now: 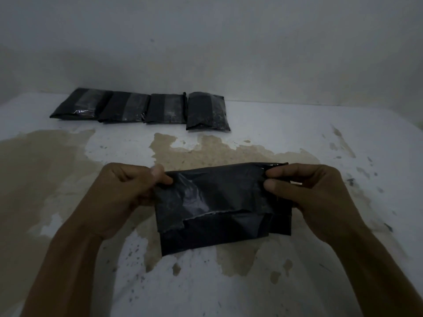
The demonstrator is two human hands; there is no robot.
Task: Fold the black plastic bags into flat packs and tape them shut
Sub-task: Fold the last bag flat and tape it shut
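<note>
Quick count first: five black bags are seen in total. Four finished packs are lined up in a row at the far edge of the table [297, 138], close to the wall [206, 42], and each one is crossed by a strip of clear shiny tape. From left to right: first pack [79, 104], second pack [124, 108], third pack [166, 108], fourth pack [207, 111]. The first three are overlapped or at least touching at the edges; the fourth is set just beside the third, possibly touching it. All four are laid with their long axis running away from the camera, the left ones slanted a bit.

The fifth one, the black plastic bag [219, 207], is held near the front middle of the table, partly folded. Its long axis is run left to right, with the top folded flap draped over a darker lower layer. Whether the bottom edge is rested on the table can't be told.

Two hands are counted, both bare. The upper left corner is pinched by the left hand [128, 191], thumb on top and fingers curled behind. The upper right corner is pinched by the right hand [309, 193] the same way. Both forearms are angled inward from the bottom corners.

The tabletop is white with big tan patches and dark specks.
</note>
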